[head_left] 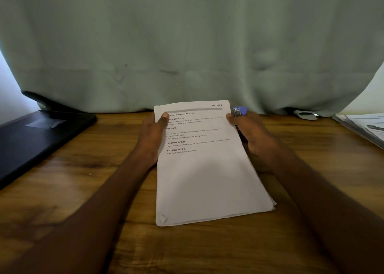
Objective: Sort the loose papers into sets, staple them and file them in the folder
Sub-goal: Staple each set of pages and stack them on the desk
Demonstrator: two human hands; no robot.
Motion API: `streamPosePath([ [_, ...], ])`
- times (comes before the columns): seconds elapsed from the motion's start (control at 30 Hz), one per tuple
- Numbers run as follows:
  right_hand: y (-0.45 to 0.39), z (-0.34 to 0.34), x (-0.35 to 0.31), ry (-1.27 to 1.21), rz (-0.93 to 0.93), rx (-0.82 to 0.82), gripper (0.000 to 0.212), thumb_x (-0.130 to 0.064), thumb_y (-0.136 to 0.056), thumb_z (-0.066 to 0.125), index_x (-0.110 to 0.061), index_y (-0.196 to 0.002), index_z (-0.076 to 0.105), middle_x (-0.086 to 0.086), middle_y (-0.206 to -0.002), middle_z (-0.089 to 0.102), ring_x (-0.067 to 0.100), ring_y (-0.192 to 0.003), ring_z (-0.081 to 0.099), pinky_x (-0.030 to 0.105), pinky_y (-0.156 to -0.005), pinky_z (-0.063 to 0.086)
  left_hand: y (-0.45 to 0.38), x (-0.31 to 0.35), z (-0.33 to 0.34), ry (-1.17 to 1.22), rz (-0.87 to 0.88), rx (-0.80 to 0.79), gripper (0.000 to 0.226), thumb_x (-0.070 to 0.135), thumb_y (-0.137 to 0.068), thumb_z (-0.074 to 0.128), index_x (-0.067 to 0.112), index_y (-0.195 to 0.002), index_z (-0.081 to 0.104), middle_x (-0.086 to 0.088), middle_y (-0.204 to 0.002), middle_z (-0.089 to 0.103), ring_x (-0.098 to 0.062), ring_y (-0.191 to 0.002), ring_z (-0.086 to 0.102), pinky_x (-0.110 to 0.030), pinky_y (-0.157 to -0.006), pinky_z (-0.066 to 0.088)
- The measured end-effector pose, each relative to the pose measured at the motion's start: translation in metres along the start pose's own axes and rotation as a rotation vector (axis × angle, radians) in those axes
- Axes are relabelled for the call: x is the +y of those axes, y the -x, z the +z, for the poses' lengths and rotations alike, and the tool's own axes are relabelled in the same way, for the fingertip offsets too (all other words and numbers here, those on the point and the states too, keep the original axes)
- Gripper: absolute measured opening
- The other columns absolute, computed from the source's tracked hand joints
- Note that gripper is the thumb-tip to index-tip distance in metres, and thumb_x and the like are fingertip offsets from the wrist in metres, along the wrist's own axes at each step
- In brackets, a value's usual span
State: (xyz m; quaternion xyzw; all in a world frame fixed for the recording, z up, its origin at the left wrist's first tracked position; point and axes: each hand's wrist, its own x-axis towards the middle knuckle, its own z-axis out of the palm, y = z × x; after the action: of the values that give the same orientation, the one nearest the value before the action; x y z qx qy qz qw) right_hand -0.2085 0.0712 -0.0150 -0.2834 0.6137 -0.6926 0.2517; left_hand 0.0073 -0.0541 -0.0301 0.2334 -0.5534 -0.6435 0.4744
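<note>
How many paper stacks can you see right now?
2. One stack is held by both hands at the table's centre; another pile lies at the right edge, partly cut off. More may be out of view.

On the top sheet of the paper stack (204, 163) we read "SECTION 1" at the upper right, then the headings "SCENE SETUP", "TASK GOAL", "TASK DESCRIPTION" and "REQUIRED PROPS"; the finer lines were too small to read.

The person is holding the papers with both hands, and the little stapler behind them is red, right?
Not quite. The stapler is blue-purple, not red; the head view shows it peeking out behind the right hand. The rest is right: the left hand and right hand both hold the papers.
</note>
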Motion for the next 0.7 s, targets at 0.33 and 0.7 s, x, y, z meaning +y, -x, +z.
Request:
streamPosePath([
  [0.33,0.0027,0.0026,-0.0022,-0.231,0.019,-0.046,0.021,-0.013,-0.098,0.067,-0.002,-0.115,0.07,0.015,-0.107,0.076,0.031,-0.093,0.074,0.04,-0.079,0.061,0.0025,-0.0014,0.0039,-0.028,-0.082,-0.055,0.026,0.014,-0.107,0.053,0.006,-0.13,0.063,-0.015,-0.122,0.073,-0.037,-0.11,0.071,-0.051,-0.088,0.059],
  [0.7,0.0011,-0.0005,-0.0041,-0.191,-0.161,0.051,0.012,-0.026,-0.094,0.074,-0.016,-0.088,0.073,0.008,-0.094,0.078,0.031,-0.093,0.074,0.052,-0.095,0.058,0.0061,-0.0023,0.0081,0.008,-0.089,-0.127,0.025,0.016,-0.107,0.053,0.008,-0.129,0.063,-0.014,-0.12,0.074,-0.034,-0.106,0.073,-0.046,-0.078,0.062],
])
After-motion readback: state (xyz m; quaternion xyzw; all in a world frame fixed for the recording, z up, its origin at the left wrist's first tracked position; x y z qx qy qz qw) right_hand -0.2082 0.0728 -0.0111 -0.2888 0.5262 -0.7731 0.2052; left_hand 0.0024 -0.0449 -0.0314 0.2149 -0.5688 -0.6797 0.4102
